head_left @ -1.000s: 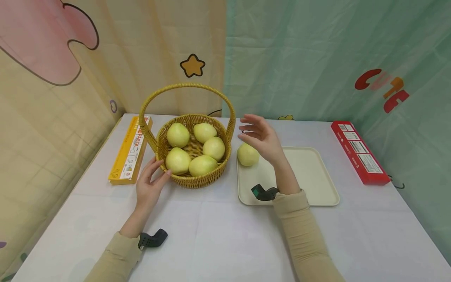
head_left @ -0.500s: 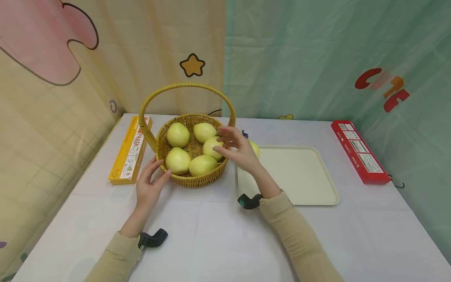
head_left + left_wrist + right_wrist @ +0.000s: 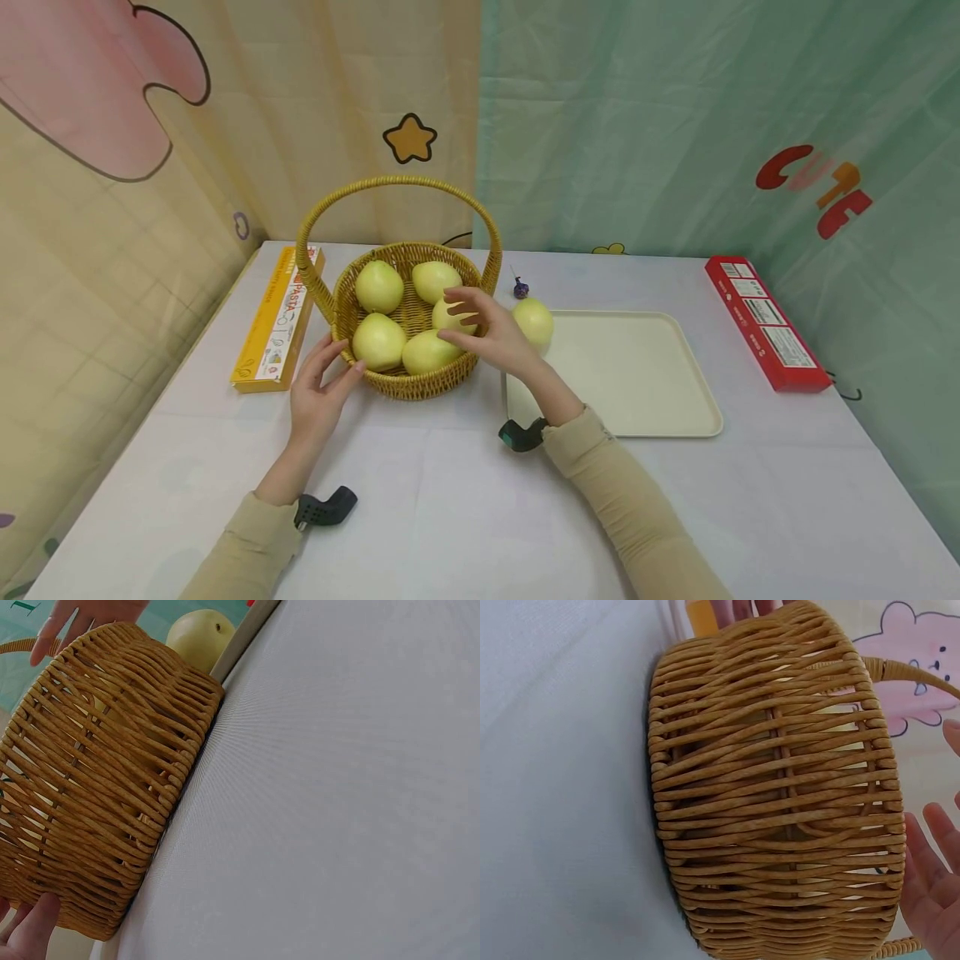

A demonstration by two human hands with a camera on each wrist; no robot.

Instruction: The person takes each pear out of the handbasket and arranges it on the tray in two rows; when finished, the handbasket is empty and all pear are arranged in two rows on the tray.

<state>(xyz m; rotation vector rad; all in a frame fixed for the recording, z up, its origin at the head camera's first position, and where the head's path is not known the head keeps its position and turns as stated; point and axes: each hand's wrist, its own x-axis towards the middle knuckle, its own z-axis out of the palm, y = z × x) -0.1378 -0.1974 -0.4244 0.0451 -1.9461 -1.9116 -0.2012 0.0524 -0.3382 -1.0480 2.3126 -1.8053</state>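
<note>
A woven yellow-brown basket (image 3: 420, 386) with a tall arched handle holds several pale green pears (image 3: 378, 342). At its front left, my left hand (image 3: 317, 400) rests its fingers and thumb against the outside of the wall, seen also in the left wrist view. Over the right rim hovers my right hand (image 3: 498, 337), fingers loosely bent, with nothing in its grasp. It partly hides a pear (image 3: 448, 312) inside the basket. Another pear (image 3: 534, 323) sits at the back left corner of a cream tray (image 3: 630, 375), just beyond the right hand.
Left of the basket lies a yellow pasta box (image 3: 276, 321). A red box (image 3: 767, 325) lies at the far right. Behind the tray's pear is a small dark purple item (image 3: 521, 288) with a thin stick. Curtains (image 3: 645, 125) close off the table's back.
My right hand has moved left from above the tray's pear to the basket's right rim, uncovering that pear and the purple item. My left hand and the basket have stayed put.
</note>
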